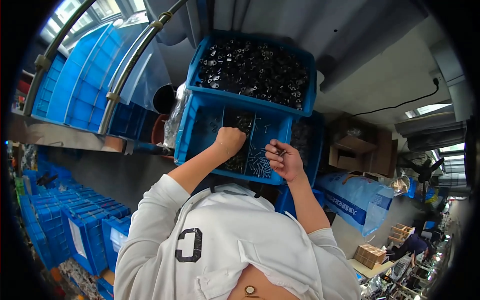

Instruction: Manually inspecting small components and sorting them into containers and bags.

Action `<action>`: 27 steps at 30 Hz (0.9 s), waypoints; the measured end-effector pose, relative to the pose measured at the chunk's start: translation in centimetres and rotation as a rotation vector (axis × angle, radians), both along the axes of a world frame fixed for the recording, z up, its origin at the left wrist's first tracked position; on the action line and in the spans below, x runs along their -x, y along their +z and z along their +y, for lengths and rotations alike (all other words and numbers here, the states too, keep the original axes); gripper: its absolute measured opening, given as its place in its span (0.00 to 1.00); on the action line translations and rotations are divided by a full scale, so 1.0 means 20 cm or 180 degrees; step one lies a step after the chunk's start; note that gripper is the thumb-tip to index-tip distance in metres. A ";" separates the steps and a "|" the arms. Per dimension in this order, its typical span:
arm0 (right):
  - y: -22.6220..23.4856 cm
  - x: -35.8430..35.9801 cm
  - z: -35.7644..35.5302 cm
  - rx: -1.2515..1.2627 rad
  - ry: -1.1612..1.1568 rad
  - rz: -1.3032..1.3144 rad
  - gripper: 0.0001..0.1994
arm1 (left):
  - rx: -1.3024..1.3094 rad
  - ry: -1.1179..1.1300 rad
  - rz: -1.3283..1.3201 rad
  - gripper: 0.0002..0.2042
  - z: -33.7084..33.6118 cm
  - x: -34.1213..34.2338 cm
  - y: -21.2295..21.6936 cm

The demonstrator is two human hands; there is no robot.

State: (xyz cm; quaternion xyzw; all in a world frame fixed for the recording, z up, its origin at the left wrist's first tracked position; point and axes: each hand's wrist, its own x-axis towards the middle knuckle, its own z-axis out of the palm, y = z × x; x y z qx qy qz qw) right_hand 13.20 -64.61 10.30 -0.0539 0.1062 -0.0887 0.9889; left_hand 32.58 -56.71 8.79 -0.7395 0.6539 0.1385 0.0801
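A blue divided bin (181, 145) stands in front of me. My left hand (230, 141) is closed, knuckles up, over its middle compartment of small dark, brassy parts (235, 163); its fingertips are hidden beneath it. Over the right edge of the bin, my right hand (285, 161) is turned palm up with curled fingers. Something small and dark shows at its fingertips, too small to name. Silver screws (260, 164) lie in the right compartment beside that hand. A few small pieces (214, 123) sit in the left compartment.
Behind the divided bin, a blue crate (311, 85) holds many black metal pieces. Stacked blue crates (80, 235) stand at the lower left, and a metal pipe frame (114, 95) at the upper left. To the right are a cardboard box (370, 155) and a blue-and-white plastic sack (350, 197).
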 end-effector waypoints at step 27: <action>0.04 -0.48 -1.25 0.8199 -0.0234 0.4624 0.18 | 0.0757 -0.0094 0.0493 0.08 0.13 -0.13 0.08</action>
